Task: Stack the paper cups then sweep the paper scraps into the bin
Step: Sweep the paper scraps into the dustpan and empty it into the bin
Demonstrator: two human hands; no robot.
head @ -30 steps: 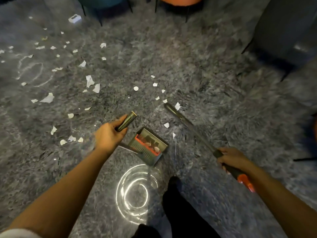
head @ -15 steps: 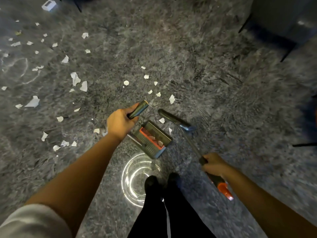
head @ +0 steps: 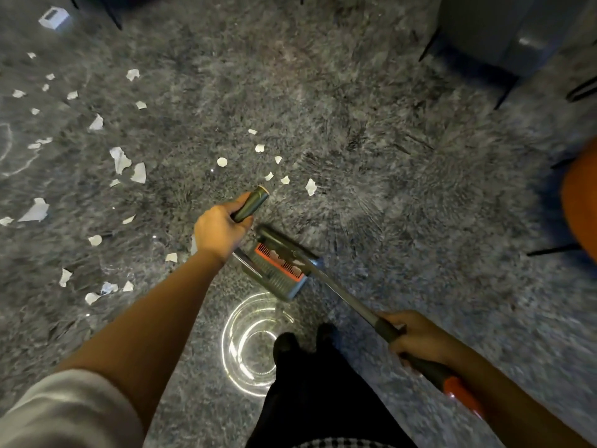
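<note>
White paper scraps lie scattered over the grey stone floor, mostly at the left and a small cluster just beyond the tools. My left hand grips the dark upright handle of a grey dustpan with an orange comb edge, which rests on the floor in front of my feet. My right hand grips the long broom handle. The broom head lies over the dustpan's mouth. No paper cups or bin are in view.
Chair legs and a grey seat stand at the top right, an orange chair at the right edge. A small white box lies at the top left. My dark shoes are below the dustpan.
The broom head has been drawn back from the scraps onto the dustpan's mouth. The camera has moved forward, so the scraps sit lower in view. Both hands keep their grips.
</note>
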